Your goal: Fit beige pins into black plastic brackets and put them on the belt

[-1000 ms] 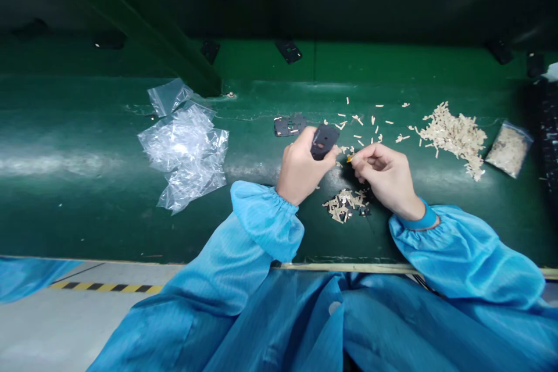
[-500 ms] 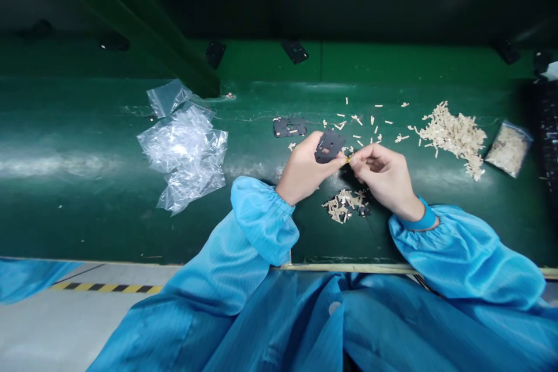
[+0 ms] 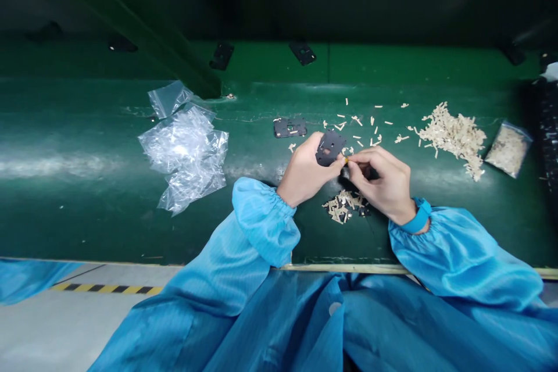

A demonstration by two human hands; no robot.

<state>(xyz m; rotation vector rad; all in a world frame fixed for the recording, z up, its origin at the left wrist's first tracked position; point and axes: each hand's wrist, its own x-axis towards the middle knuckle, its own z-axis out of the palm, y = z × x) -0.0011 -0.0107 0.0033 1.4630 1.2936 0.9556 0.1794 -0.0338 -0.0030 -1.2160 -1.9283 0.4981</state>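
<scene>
Green tabletop (image 3: 87,215) before us. We note a black plate (image 3: 330,148) held up in our left hand (image 3: 303,175), its fingers (image 3: 314,142) clamped on the plate's lower edge. Our right hand (image 3: 383,179) has its fingers (image 3: 360,158) together on a tiny yellow piece (image 3: 346,159), just beside the plate. From there, a second black plate (image 3: 290,127) lies at 10 o'clock, a heap of beige strips (image 3: 453,138) at 3 o'clock, a smaller heap (image 3: 344,207) at 6 o'clock, and crumpled clear plastic bags (image 3: 185,154) at 9 o'clock.

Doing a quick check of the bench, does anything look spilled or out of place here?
Loose pale strips lie scattered over the green workbench, left of the main heap, looking spilled rather than gathered. Nothing else stands out.
</scene>
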